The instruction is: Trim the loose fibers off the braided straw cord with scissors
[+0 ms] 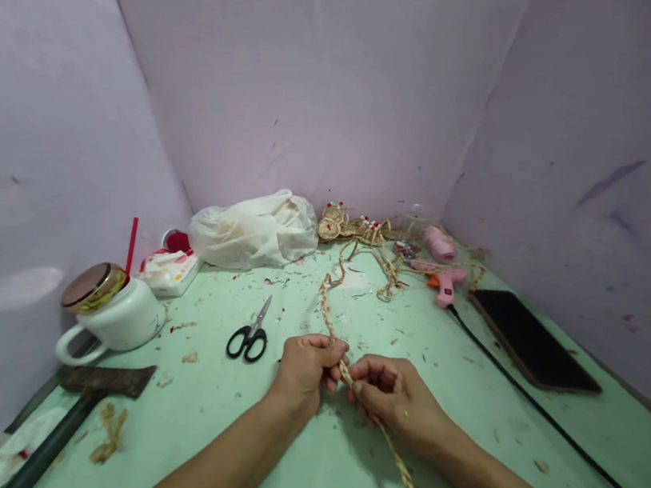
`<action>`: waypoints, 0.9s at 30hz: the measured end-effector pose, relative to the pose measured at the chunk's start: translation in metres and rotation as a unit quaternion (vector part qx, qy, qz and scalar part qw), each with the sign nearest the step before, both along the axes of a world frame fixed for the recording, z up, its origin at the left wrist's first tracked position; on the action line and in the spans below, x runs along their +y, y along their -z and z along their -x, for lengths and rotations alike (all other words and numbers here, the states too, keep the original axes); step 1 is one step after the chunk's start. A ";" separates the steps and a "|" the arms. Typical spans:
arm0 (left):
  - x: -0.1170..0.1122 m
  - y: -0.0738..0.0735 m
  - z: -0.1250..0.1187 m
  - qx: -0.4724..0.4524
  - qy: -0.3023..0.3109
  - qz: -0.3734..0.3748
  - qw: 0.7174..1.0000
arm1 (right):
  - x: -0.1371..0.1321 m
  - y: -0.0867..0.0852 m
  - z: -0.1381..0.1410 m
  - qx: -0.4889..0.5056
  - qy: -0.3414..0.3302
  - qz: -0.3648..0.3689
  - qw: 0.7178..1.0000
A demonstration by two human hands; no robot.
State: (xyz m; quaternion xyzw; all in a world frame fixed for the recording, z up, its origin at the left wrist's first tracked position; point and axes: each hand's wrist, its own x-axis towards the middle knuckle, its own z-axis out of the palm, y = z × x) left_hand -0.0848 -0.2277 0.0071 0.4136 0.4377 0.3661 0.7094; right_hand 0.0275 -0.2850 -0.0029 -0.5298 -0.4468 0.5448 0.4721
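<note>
A braided straw rope [327, 308] runs from a pile of straw pieces at the back of the green table [227, 452] down toward me. Both hands pinch it near the table's middle. My left hand [307, 369] grips the rope with closed fingers just above my right hand [392, 396], whose fingers are curled round the same rope. Below my right hand the braid [403, 471] trails toward the bottom edge of the view.
Black-handled scissors [248, 340] lie left of the hands. A white mug with a gold lid [108, 311] and an axe [55, 431] are at the left. A pink glue gun [443, 284], its black cord and a dark phone [530, 340] lie right. A white plastic bag [254, 230] sits at the back.
</note>
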 end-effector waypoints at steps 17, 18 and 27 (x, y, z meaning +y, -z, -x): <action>0.022 -0.031 0.054 0.412 0.032 -0.308 0.857 | 0.009 -0.003 -0.006 0.185 0.126 0.086 0.971; 0.028 -0.036 0.068 0.499 0.012 -0.338 0.798 | 0.009 -0.005 -0.007 0.186 0.133 0.086 0.970; 0.044 -0.024 0.098 0.680 0.076 -0.308 0.661 | 0.007 -0.012 -0.010 0.117 0.151 0.070 0.979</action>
